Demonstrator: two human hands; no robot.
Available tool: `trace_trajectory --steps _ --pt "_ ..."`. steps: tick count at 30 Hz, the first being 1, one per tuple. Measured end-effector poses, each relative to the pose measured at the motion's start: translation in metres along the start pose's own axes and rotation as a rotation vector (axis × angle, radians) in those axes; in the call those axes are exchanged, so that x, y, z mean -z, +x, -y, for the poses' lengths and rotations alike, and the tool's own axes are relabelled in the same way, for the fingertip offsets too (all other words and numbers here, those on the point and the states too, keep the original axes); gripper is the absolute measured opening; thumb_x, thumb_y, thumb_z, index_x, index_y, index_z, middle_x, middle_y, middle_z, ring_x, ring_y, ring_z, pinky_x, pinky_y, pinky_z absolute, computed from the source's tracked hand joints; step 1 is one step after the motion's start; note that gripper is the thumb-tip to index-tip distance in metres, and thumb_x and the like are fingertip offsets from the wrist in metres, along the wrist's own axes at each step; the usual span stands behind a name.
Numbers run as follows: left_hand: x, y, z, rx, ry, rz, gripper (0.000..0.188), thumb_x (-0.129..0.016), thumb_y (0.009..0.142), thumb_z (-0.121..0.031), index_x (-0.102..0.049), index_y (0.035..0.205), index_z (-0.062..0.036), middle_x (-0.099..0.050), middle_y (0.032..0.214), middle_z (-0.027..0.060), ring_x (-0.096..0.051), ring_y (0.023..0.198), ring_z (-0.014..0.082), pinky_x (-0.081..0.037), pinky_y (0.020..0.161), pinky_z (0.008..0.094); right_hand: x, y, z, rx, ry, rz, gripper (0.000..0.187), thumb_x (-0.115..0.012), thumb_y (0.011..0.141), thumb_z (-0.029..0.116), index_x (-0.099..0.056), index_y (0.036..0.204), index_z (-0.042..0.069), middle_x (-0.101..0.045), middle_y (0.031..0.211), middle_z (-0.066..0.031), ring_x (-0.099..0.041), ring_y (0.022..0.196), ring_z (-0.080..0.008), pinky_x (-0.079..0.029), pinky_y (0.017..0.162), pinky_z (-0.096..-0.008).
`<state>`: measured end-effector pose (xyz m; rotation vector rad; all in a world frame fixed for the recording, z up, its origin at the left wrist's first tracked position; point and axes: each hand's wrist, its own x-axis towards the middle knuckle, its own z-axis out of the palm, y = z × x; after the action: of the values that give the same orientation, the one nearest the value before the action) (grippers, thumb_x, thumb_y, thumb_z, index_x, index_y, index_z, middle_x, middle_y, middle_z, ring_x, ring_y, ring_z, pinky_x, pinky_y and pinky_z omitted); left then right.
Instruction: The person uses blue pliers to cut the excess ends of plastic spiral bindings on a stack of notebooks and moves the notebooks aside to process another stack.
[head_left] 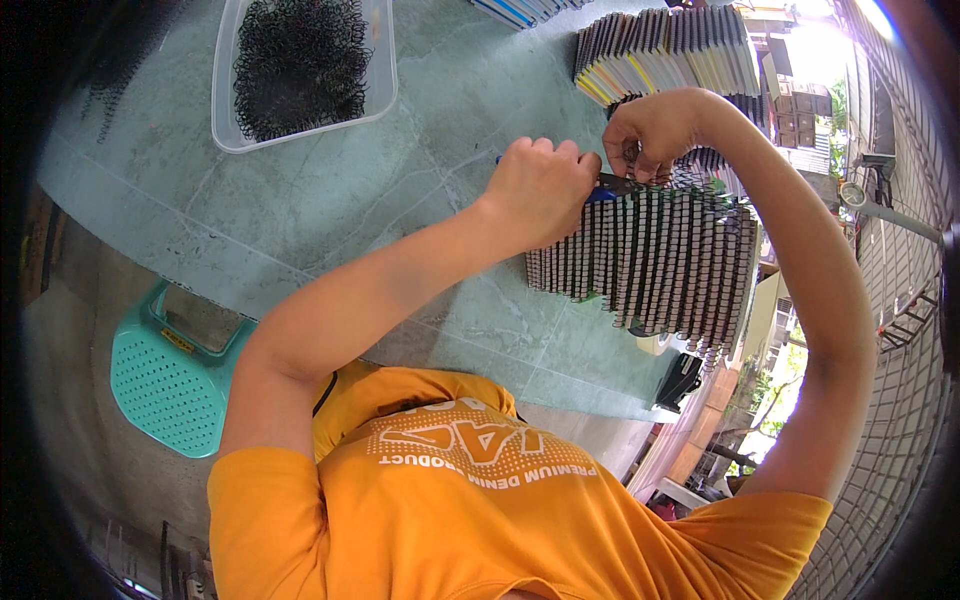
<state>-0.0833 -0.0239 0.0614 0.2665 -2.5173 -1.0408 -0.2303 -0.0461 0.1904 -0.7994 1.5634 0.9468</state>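
Observation:
My left hand (pixel 540 192) is closed around blue-handled pliers (pixel 604 191), whose dark jaws reach the upper edge of a stack of spiral-bound notebooks (pixel 640 250). Rows of black wire coils along the notebooks' spines face me. Just right of the jaws, my right hand (pixel 660 128) has its fingers curled in a pinch at the same edge of the stack. It seems to touch a coil end there, but what lies between its fingertips is too small to make out.
On the green marbled table (pixel 300 215), a clear plastic bin (pixel 228 138) holds a tangle of black coils (pixel 300 70). More bound notebooks (pixel 665 55) stand behind my hands. A black object (pixel 680 380) sits near the table's right edge. A turquoise stool (pixel 170 375) is at the left.

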Motion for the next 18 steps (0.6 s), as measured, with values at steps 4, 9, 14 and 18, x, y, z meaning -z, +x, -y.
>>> trace_trajectory --steps 4,9,14,18 --pt "0.004 -0.006 -0.002 -0.005 -0.027 -0.069 0.034 -0.070 0.059 -0.017 -0.056 0.089 -0.0073 -0.054 0.081 0.0071 -0.054 0.081 0.0253 -0.041 0.070 0.0368 0.000 0.001 -0.007 0.052 0.135 0.015 0.021 -0.061 0.070 -0.004 -0.056 0.091 -0.004 -0.060 0.079 -0.0104 -0.061 0.068 -0.0184 -0.054 0.060 -0.0302" --pt "0.008 -0.012 -0.001 -0.088 0.050 -0.267 0.035 -0.069 0.058 -0.015 -0.055 0.089 -0.0064 -0.053 0.082 0.0081 -0.053 0.081 0.0258 -0.040 0.071 0.0370 0.003 -0.005 0.004 0.035 0.156 0.013 0.019 -0.059 0.073 -0.002 -0.057 0.092 -0.003 -0.058 0.077 -0.0089 -0.060 0.068 -0.0174 -0.054 0.060 -0.0296" --pt "0.012 -0.013 -0.010 -0.093 0.038 -0.199 0.036 -0.067 0.059 -0.015 -0.054 0.091 -0.0053 -0.053 0.082 0.0086 -0.052 0.080 0.0255 -0.039 0.070 0.0367 0.002 -0.004 -0.006 0.036 0.161 0.015 0.014 -0.059 0.074 0.000 -0.060 0.088 -0.003 -0.059 0.077 -0.0079 -0.059 0.067 -0.0156 -0.054 0.060 -0.0292" --pt "0.004 -0.007 -0.008 -0.098 0.104 -0.287 0.032 -0.066 0.059 -0.013 -0.055 0.088 -0.0061 -0.053 0.081 0.0080 -0.052 0.079 0.0249 -0.039 0.069 0.0364 0.003 -0.011 0.004 0.019 0.000 0.014 0.014 -0.062 0.072 0.000 -0.061 0.086 -0.002 -0.060 0.076 -0.0061 -0.059 0.067 -0.0133 -0.051 0.058 -0.0265"
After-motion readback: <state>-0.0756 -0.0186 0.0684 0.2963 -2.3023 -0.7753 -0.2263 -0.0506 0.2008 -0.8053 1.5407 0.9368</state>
